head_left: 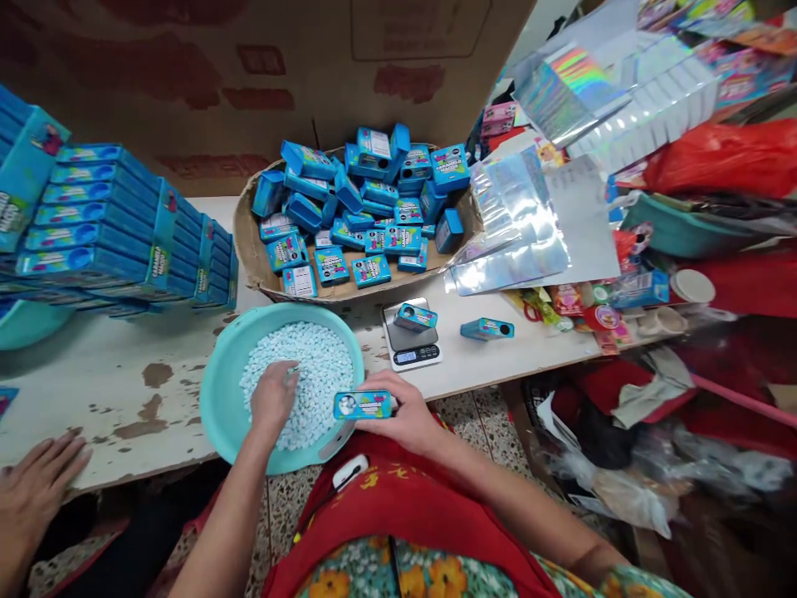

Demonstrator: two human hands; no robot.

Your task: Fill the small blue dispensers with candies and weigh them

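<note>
White table [105, 361]; basin [217, 403] of pellets [317, 365]; left hand [274, 396] inside, grip unclear; right hand [408, 415] holding blue box [362, 405]

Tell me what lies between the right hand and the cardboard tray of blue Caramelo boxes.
In the head view, the digital scale, with one blue box on it, lies between the right hand and the cardboard tray.

Blues, pale to bright — then red
Under the left fingers [282, 369], small rounded pale-blue pieces [320, 357] in a round turquoise plastic basin [215, 390]; in the right fingers [389, 382], a slim bright-blue box [370, 405] with green, pink and white print; beyond the fingers, blue printed boxes [370, 241] in a brown cardboard tray [247, 249]; right of them, silver sheets [569, 87] with rainbow sheen; nearer than the fingers, red cloth [436, 515] with yellow characters — and teal fabric [374, 565] with orange flowers.
</note>
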